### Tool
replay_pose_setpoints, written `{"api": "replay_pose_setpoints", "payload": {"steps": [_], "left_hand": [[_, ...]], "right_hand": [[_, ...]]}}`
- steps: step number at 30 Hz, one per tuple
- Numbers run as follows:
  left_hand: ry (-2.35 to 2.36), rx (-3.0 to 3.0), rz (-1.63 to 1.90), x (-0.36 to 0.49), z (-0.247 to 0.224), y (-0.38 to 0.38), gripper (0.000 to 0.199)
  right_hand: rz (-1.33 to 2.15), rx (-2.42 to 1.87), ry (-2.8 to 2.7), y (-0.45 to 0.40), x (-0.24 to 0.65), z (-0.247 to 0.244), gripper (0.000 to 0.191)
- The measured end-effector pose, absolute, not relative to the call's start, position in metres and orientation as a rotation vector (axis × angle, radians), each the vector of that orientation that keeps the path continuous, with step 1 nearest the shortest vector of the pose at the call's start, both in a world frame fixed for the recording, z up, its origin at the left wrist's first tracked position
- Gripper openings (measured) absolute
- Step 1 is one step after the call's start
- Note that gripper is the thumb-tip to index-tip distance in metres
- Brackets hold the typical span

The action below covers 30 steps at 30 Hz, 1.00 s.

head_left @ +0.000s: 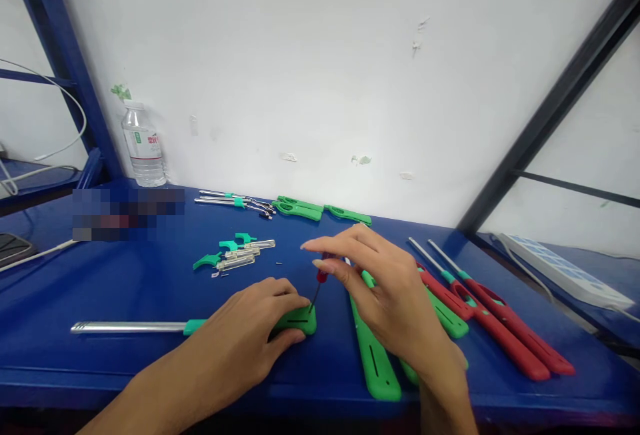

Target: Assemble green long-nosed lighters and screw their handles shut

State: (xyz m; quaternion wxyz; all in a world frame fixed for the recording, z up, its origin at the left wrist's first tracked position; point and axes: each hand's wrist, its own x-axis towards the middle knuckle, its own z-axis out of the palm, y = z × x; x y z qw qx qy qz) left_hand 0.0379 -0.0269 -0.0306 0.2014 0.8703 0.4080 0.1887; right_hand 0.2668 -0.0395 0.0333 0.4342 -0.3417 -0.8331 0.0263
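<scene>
A long-nosed green lighter [303, 320] lies flat on the blue table, its metal tube [127, 327] pointing left. My left hand [245, 321] is closed around the lighter's handle and hides its middle. Between the thumb and fingers of my right hand [387, 281] is a small red-handled screwdriver [323, 276]. The screwdriver leans slightly, its tip at the butt end of the handle; whether it sits in a screw I cannot tell. Beneath and beside my right hand lie several green lighters [377, 361], partly covered.
Red lighters [515, 341] lie to the right. Clear fuel tanks with green triggers [235, 261] and tiny screws [279, 263] are at mid-left. Metal tubes [215, 201] and green handle shells [300, 210] line the wall. A water bottle [143, 148] stands back left; a power strip [565, 271] is far right.
</scene>
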Motion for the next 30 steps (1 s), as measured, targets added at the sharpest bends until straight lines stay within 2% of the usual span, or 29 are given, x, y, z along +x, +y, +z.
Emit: {"api": "replay_pose_setpoints", "payload": {"steps": [3, 9, 13, 15, 19, 21, 25, 26, 30], "left_hand": [[1.139, 2.435, 0.548, 0.037, -0.0321, -0.0274, 0.022], [1.129, 2.447, 0.548, 0.0371, -0.033, -0.0277, 0.02], [1.11, 2.435, 0.563, 0.0368, -0.0321, -0.028, 0.019], [1.108, 2.436, 0.576, 0.0368, -0.0323, -0.0277, 0.02], [1.122, 2.447, 0.57, 0.0376, -0.0331, -0.0261, 0.022], [1.117, 2.451, 0.573, 0.0377, -0.0334, -0.0257, 0.021], [1.1, 2.457, 0.584, 0.0363, -0.0344, -0.0259, 0.018], [1.1, 2.463, 0.577, 0.0361, -0.0344, -0.026, 0.018], [1.15, 2.467, 0.558, 0.0369, -0.0318, -0.0265, 0.023]], "right_hand": [[-0.014, -0.939, -2.03, -0.0404, 0.2654, 0.0343, 0.016], [0.105, -0.844, -2.071, -0.0398, 0.2674, 0.0333, 0.035], [0.033, -0.849, -2.035, -0.0384, 0.2685, 0.0325, 0.016], [-0.059, -0.87, -2.024, -0.0385, 0.2684, 0.0325, 0.013], [0.011, -0.824, -2.079, -0.0403, 0.2681, 0.0322, 0.033], [0.048, -0.804, -2.091, -0.041, 0.2677, 0.0322, 0.037], [-0.034, -0.901, -2.054, -0.0406, 0.2668, 0.0333, 0.013], [-0.036, -0.915, -2.051, -0.0404, 0.2668, 0.0336, 0.012], [0.039, -0.836, -2.08, -0.0404, 0.2671, 0.0329, 0.036]]}}
